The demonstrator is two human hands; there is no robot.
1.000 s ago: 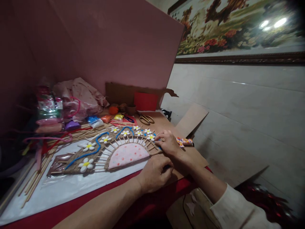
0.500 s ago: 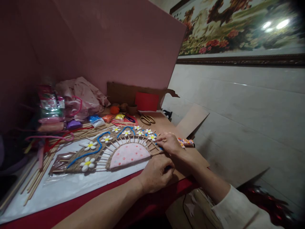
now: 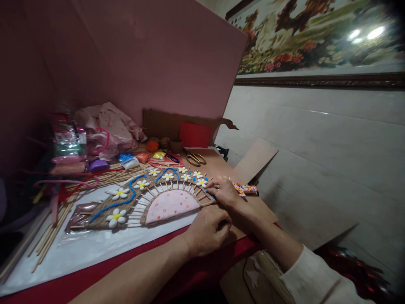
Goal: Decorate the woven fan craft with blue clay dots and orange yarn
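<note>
On the red table [image 3: 95,276], the fan-shaped craft piece [image 3: 142,198] lies flat on a white sheet [image 3: 79,249], its long axis running left to right, and it extends leftward from your fingers. Your right hand [image 3: 225,192] is the nearer one: its curled fingers press on the fan's right tip beside a white flower [image 3: 201,183], while your left hand [image 3: 207,231] rests loosely closed just in front, gripping nothing visible. Behind, scissors [image 3: 194,158] lie apart; no container shows contents clearly.
</note>
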